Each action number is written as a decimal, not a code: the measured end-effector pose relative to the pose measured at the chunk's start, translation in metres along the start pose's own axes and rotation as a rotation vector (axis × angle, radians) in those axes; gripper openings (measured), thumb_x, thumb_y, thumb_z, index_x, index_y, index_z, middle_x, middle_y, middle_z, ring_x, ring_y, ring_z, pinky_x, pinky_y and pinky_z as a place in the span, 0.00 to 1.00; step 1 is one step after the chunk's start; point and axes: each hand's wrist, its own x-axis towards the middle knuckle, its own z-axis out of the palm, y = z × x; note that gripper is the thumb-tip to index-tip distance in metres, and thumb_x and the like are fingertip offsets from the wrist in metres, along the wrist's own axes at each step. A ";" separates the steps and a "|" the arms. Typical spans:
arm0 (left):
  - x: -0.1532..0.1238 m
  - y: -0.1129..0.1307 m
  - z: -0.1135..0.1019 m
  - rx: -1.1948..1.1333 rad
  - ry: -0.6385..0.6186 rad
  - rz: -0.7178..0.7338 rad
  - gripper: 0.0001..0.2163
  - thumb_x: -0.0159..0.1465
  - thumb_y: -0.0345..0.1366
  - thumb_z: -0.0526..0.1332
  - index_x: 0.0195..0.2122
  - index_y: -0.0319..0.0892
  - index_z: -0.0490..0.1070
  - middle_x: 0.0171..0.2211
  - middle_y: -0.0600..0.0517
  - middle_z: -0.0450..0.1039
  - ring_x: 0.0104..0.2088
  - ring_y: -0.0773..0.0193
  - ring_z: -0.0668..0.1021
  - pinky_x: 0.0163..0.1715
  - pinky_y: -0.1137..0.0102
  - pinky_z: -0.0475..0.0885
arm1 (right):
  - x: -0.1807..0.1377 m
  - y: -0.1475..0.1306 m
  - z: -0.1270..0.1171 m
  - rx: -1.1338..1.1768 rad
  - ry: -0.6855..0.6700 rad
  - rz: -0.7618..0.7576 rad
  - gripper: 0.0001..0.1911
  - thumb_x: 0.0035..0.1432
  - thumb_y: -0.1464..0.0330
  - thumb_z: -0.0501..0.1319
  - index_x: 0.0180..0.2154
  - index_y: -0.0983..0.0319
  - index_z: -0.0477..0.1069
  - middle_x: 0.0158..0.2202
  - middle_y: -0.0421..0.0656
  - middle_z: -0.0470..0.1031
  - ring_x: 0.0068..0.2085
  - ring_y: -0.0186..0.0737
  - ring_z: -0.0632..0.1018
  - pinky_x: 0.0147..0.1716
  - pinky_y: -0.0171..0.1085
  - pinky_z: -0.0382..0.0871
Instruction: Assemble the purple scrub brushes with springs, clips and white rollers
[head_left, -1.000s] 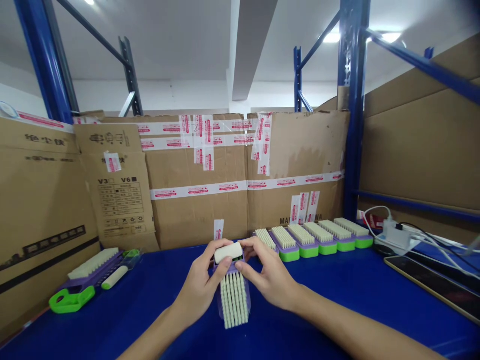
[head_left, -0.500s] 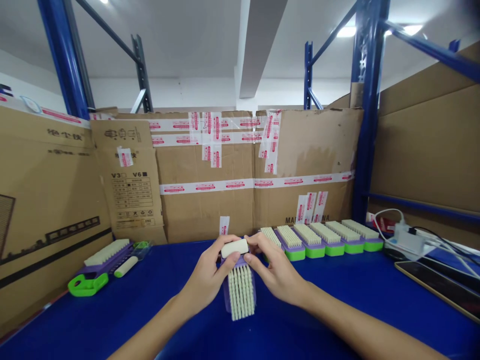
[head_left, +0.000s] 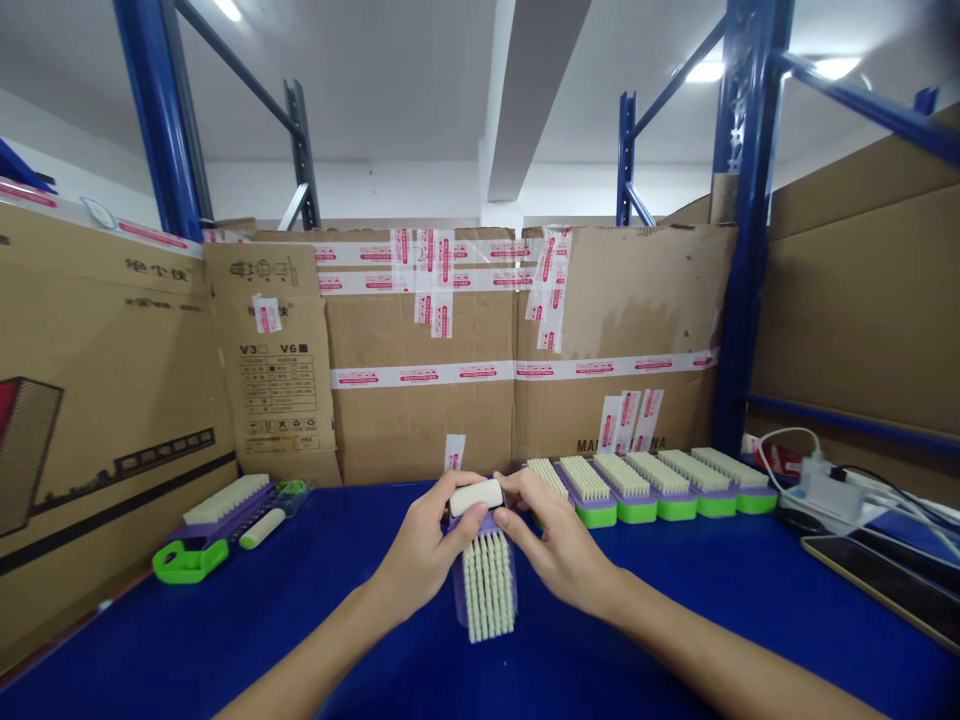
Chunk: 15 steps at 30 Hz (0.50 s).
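Observation:
A scrub brush point(head_left: 489, 590) with a purple base and rows of cream bristles is held over the table, bristles facing me. At its upper end sits a smooth cream block point(head_left: 478, 495) with a dark edge. My left hand point(head_left: 424, 545) grips that end from the left, its thumb pressed against the block's lower edge. From the other side, my right hand point(head_left: 551, 540) closes on the same end, with fingers at the block's right side and thumb on the purple base. The fingers partly hide how the block and brush meet.
Several finished-looking brushes point(head_left: 630, 478) with green and purple bases line the back right. At left lie a purple brush part point(head_left: 225, 505), a green frame point(head_left: 189, 562) and a cream-and-green piece point(head_left: 262, 528). A phone point(head_left: 885, 585) and charger point(head_left: 821, 485) lie right; cardboard walls point(head_left: 420, 425) surround the blue table.
The view has shifted slightly, so the surroundings appear a little farther right. Both hands keep the same hold on the brush and cream block.

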 end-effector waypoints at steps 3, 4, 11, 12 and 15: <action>0.000 0.001 0.000 -0.002 0.002 0.007 0.13 0.76 0.46 0.59 0.54 0.45 0.73 0.44 0.50 0.82 0.41 0.60 0.81 0.43 0.67 0.76 | 0.001 -0.001 -0.001 0.024 -0.011 0.013 0.11 0.78 0.62 0.57 0.56 0.57 0.70 0.45 0.44 0.74 0.44 0.43 0.77 0.46 0.44 0.73; 0.000 0.001 0.000 -0.002 0.001 0.009 0.13 0.76 0.46 0.59 0.54 0.45 0.73 0.45 0.50 0.82 0.42 0.59 0.81 0.44 0.66 0.76 | 0.001 -0.001 -0.001 0.036 -0.013 0.017 0.11 0.78 0.62 0.58 0.56 0.57 0.70 0.44 0.44 0.74 0.44 0.43 0.77 0.46 0.44 0.74; 0.000 0.002 0.001 -0.041 -0.014 -0.017 0.14 0.76 0.47 0.60 0.54 0.45 0.74 0.44 0.49 0.81 0.42 0.59 0.81 0.43 0.66 0.75 | -0.001 0.002 0.002 0.105 0.012 0.038 0.12 0.77 0.60 0.59 0.56 0.57 0.70 0.45 0.45 0.76 0.44 0.43 0.79 0.46 0.44 0.76; 0.000 0.002 0.001 -0.048 -0.015 -0.022 0.14 0.75 0.48 0.60 0.54 0.45 0.74 0.44 0.49 0.81 0.41 0.59 0.81 0.43 0.66 0.75 | -0.002 0.002 0.003 0.115 0.014 0.042 0.12 0.77 0.60 0.59 0.56 0.57 0.69 0.46 0.45 0.77 0.44 0.43 0.79 0.46 0.44 0.76; 0.000 0.001 0.001 -0.073 -0.018 -0.033 0.14 0.75 0.48 0.60 0.54 0.45 0.74 0.44 0.50 0.81 0.41 0.60 0.81 0.43 0.67 0.75 | -0.004 0.005 0.005 0.114 0.024 0.037 0.14 0.77 0.60 0.58 0.60 0.56 0.67 0.49 0.46 0.77 0.45 0.44 0.79 0.48 0.45 0.77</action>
